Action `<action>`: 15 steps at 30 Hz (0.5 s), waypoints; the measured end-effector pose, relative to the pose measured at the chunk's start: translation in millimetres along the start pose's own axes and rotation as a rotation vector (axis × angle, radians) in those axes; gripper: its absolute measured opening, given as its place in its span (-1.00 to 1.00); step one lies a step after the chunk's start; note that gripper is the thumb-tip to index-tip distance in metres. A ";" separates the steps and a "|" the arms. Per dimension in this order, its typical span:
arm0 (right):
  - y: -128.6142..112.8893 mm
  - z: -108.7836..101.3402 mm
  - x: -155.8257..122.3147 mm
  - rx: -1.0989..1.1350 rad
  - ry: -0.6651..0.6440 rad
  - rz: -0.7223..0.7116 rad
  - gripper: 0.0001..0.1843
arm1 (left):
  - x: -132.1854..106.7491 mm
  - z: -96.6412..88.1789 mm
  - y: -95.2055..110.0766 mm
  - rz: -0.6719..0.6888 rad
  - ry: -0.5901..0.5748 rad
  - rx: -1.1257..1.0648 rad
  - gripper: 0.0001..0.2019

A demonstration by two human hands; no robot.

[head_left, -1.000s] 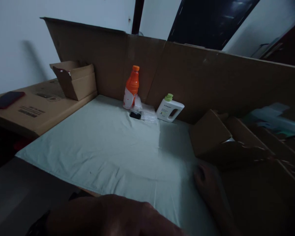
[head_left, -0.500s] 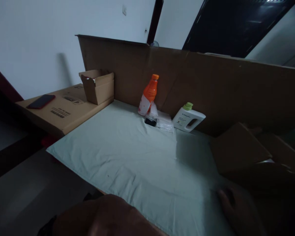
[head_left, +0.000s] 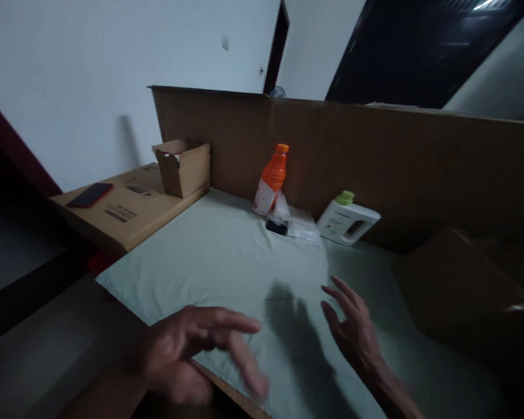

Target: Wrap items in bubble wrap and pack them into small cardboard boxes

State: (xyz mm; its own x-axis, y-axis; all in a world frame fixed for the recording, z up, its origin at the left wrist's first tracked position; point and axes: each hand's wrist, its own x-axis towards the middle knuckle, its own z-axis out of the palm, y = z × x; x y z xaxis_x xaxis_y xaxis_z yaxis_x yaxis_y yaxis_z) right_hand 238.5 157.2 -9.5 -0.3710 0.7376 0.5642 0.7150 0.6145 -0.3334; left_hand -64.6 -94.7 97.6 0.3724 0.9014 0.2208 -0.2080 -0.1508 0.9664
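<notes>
Over the front edge of the pale green cloth [head_left: 209, 250] hovers my left hand [head_left: 201, 349], its fingers spread, a little blurred, and nothing held. My right hand [head_left: 351, 323] is above the cloth further right, fingers apart and bent, holding nothing. Its shadow falls on the cloth between the two hands. Beyond them, by the cardboard wall, lean an orange bottle [head_left: 273, 180] with a white label and a white jug [head_left: 344, 221] with a green cap. Between these lie a clear plastic-wrapped pack [head_left: 303, 226] and a small black object [head_left: 276, 226].
A cardboard wall [head_left: 236, 134] runs along the back. At left, a flat carton [head_left: 126, 209] bears an open cardboard box [head_left: 186, 171] and a dark phone with a red edge [head_left: 90, 195]. A cardboard box [head_left: 454, 279] sits in shadow at right.
My right hand has come from the dark lower right corner to above the cloth. My left hand has risen and spread its fingers. The view has shifted slightly.
</notes>
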 end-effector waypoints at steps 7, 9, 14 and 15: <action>-108.9 122.6 59.5 0.070 -0.310 -0.176 -0.56 | 104.8 -122.5 -34.7 -0.093 0.587 0.998 -0.42; -117.5 136.3 60.2 0.078 -0.310 -0.193 -0.59 | 121.0 -170.7 -26.0 -0.191 0.797 1.110 -0.40; -108.6 144.8 53.9 0.147 -0.302 -0.168 -0.65 | 158.0 -284.4 41.1 -0.107 1.157 1.289 -0.21; -106.1 145.3 53.2 0.153 -0.310 -0.162 -0.66 | 166.5 -301.4 54.2 -0.103 1.235 1.306 -0.19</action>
State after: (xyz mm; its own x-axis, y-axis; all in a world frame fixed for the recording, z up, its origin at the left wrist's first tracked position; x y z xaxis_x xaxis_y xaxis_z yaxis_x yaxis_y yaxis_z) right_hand 56.9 171.9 -53.8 -0.6500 0.6629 0.3716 0.5442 0.7473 -0.3812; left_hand -286.5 169.5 147.2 -0.6100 0.5851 0.5343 0.7706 0.2813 0.5718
